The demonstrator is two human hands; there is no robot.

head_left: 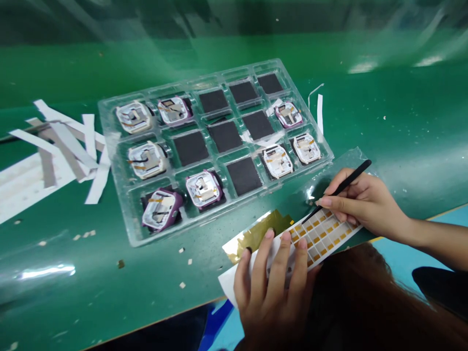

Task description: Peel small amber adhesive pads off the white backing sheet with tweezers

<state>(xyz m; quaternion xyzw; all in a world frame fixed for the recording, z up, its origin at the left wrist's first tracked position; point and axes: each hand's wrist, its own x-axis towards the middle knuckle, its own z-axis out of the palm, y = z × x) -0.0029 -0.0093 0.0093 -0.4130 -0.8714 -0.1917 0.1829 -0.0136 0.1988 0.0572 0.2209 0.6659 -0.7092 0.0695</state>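
My right hand (361, 200) holds black tweezers (341, 186) like a pen, fingers closed around them. Their tip touches or hovers just over the upper edge of a white sticker sheet (329, 234) with rows of small amber pieces. My left hand (276, 282) lies over the sheet's left part, fingers spread and pressing on its face; the thumb is mostly hidden. One small amber piece (291, 223) shows at the sheet's upper edge. A shiny gold film (256, 236) lies just behind the sheet, partly under it.
A clear plastic tray (199, 222) with black pads holds several watch-like housings (204, 189), white inside, some purple-rimmed. Paper strips (73, 146) are piled at left. Small scraps (183, 285) dot the green table (91, 282). Clear film (347, 161) lies behind my right hand.
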